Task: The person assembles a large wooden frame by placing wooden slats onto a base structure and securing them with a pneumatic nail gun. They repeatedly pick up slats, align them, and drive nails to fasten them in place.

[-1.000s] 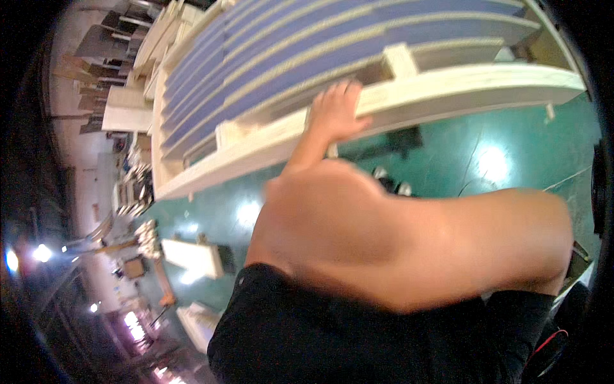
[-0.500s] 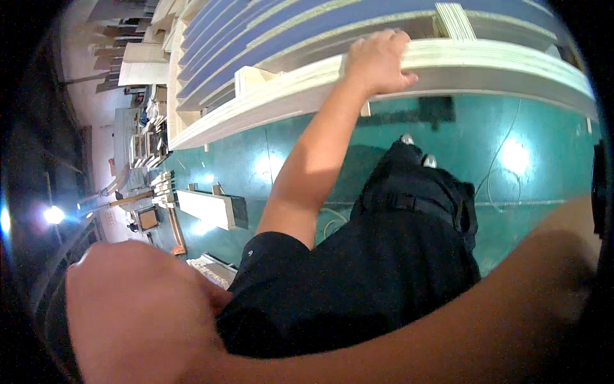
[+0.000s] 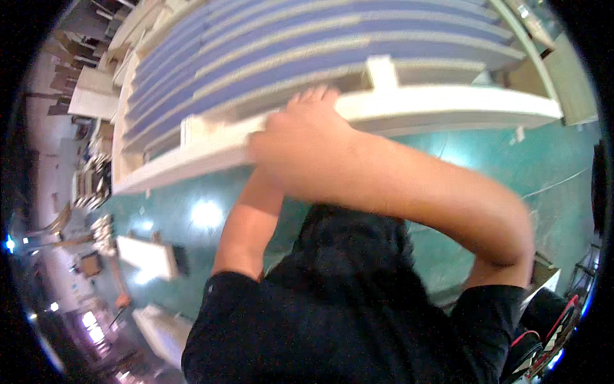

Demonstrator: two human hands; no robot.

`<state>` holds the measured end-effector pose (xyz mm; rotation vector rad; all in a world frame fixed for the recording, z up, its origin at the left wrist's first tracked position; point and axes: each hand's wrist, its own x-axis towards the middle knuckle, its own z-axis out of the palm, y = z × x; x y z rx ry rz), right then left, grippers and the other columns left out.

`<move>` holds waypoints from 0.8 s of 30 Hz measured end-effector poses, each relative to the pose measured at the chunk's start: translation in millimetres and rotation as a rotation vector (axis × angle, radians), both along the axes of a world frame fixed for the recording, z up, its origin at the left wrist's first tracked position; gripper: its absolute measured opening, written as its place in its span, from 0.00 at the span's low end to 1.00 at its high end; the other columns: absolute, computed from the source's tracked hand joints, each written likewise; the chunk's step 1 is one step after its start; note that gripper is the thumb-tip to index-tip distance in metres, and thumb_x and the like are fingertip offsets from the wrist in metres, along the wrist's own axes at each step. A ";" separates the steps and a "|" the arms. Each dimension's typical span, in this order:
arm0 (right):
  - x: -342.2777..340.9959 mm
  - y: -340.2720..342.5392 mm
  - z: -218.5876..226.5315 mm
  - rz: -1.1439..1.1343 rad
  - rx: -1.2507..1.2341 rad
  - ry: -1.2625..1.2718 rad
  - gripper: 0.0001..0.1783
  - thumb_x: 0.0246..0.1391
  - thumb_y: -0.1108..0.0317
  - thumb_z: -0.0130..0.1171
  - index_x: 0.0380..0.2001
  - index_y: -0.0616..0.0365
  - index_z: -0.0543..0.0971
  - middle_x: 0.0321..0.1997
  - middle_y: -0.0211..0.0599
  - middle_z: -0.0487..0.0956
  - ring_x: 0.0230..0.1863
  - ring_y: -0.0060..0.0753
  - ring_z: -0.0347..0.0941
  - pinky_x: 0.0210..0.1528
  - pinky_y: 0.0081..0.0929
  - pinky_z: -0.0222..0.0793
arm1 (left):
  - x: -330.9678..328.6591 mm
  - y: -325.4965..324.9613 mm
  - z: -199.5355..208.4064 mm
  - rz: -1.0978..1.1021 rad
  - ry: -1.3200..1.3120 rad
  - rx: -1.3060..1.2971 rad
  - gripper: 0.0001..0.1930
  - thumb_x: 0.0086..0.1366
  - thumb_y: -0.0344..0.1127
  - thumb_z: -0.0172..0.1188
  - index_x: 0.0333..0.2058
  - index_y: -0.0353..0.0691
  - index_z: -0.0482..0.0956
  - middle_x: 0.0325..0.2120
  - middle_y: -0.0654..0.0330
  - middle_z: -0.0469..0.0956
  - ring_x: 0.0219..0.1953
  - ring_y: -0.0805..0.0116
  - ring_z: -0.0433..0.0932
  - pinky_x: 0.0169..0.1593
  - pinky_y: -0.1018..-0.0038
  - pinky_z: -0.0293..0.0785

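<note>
A large pale plywood frame [image 3: 457, 104] stretches across the upper part of the view, with rows of blue-purple slats [image 3: 275, 40] inside it. My left hand [image 3: 318, 95] holds the frame's near rail, its fingers hooked over the top edge; most of this hand is covered. Directly in front of it is my right hand [image 3: 297, 147], which is blurred by motion, so its finger shape is unclear. Whether the right hand touches the left hand or the rail cannot be told. Short plywood blocks [image 3: 382, 73] stand between the near rail and the slats.
Green floor [image 3: 208, 214] shows below the frame. A white-topped board [image 3: 146, 256] lies at left, with another pale panel [image 3: 163, 333] nearer. Stacked wood pieces [image 3: 89, 182] line the far left. A wooden box-like piece [image 3: 571, 80] stands beyond the frame's right end.
My right hand has swung from the lower left up to the near rail, in front of my left hand. The view has shifted, showing the frame's right end. My left hand stays on the rail.
</note>
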<state>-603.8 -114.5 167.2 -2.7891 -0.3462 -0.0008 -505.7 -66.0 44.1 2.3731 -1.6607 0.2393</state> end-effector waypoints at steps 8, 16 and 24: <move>-34.2 -191.8 -107.7 -0.588 -0.258 -0.281 0.08 0.54 0.64 0.58 0.35 0.53 0.81 0.39 0.41 0.83 0.45 0.51 0.81 0.55 0.53 0.67 | 29.1 -10.9 -11.4 -0.018 0.159 0.261 0.32 0.53 0.51 0.73 0.54 0.45 0.73 0.49 0.55 0.76 0.56 0.53 0.76 0.56 0.54 0.73; -47.4 -213.7 -162.4 -0.842 -0.058 -0.188 0.15 0.61 0.55 0.56 0.30 0.54 0.82 0.35 0.43 0.84 0.38 0.55 0.81 0.46 0.54 0.74 | 33.8 -1.7 -32.7 -0.019 0.169 0.221 0.31 0.55 0.52 0.72 0.53 0.44 0.74 0.49 0.55 0.76 0.56 0.53 0.76 0.58 0.54 0.73; -50.7 -199.5 -163.7 -0.882 -0.018 -0.268 0.14 0.57 0.56 0.58 0.28 0.55 0.82 0.32 0.44 0.83 0.36 0.55 0.81 0.41 0.52 0.76 | 36.0 1.7 -33.0 -0.046 0.167 0.204 0.32 0.53 0.53 0.73 0.52 0.44 0.75 0.47 0.56 0.77 0.55 0.52 0.76 0.57 0.53 0.72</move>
